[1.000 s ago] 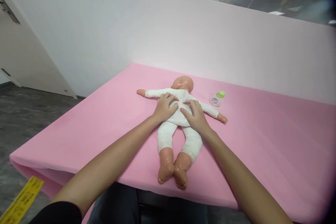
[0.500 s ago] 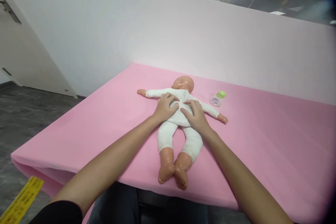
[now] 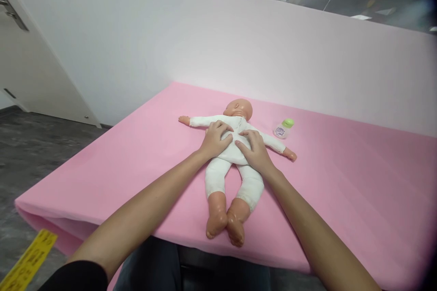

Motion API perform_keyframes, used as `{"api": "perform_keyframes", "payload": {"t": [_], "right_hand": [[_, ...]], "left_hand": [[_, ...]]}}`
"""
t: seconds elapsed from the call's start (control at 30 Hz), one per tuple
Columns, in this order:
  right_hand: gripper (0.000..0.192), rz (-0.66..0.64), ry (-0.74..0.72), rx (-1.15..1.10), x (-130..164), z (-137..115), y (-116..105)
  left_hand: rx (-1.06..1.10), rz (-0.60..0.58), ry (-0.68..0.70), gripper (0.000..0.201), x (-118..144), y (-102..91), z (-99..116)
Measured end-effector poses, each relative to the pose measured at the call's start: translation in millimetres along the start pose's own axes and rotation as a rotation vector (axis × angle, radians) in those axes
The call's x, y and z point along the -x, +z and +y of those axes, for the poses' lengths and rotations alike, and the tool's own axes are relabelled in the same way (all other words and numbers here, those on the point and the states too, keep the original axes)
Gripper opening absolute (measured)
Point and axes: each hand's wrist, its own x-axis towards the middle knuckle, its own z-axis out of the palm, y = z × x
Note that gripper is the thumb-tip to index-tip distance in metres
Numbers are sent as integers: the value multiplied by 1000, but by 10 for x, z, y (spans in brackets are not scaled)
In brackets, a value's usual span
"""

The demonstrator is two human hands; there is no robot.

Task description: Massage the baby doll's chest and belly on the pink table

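A baby doll [image 3: 235, 159] with a white cloth body lies face down, its head turned to the left and its arms stretched out to both sides. Its bare feet point toward me and touch each other. On the left side of the doll's back rests my left hand [image 3: 216, 140], fingers apart and slightly bent. My right hand [image 3: 253, 149] lies on the right side of the back in the same way, thumb toward the middle. Neither hand grasps anything. Beyond the doll's right-side arm sits a small clear bottle [image 3: 281, 131] with a green cap.
A pink cloth [image 3: 136, 154] covers the table and hangs over its front edge. Behind the table stands a white wall [image 3: 205, 36] with glass above it. A door [image 3: 34, 63] is at the left. A yellow strip with dark marks [image 3: 30, 259] shows at lower left.
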Motion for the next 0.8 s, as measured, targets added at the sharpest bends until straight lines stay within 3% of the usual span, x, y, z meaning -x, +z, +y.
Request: {"api": "perform_keyframes", "payload": {"t": [0.8], "right_hand": [[27, -9, 6, -6, 4, -37, -14]], "left_hand": [[8, 6, 10, 19, -2, 3, -7]]}}
